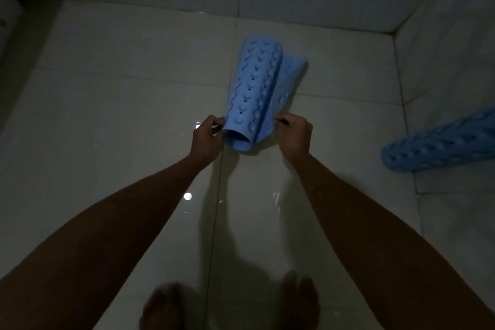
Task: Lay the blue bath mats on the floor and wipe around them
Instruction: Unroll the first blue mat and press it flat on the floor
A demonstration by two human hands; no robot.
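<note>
Both hands on near end of curled blue rubber bath mat with suction bumps (254, 94). Left hand (207, 136) pinching left corner, right hand (293, 135) pinching right corner. I read mat's long axis running straight away from me over glossy pale tiled floor (120, 104). Judgement: pull corners apart sideways to flatten. Second rolled blue mat (439, 143) well apart, at right wall, nearer right hand.

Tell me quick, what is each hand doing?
Left hand: closed, pinching the rolled blue rubber bath mat at its near left edge.
Right hand: closed, pinching its near right edge.
</note>
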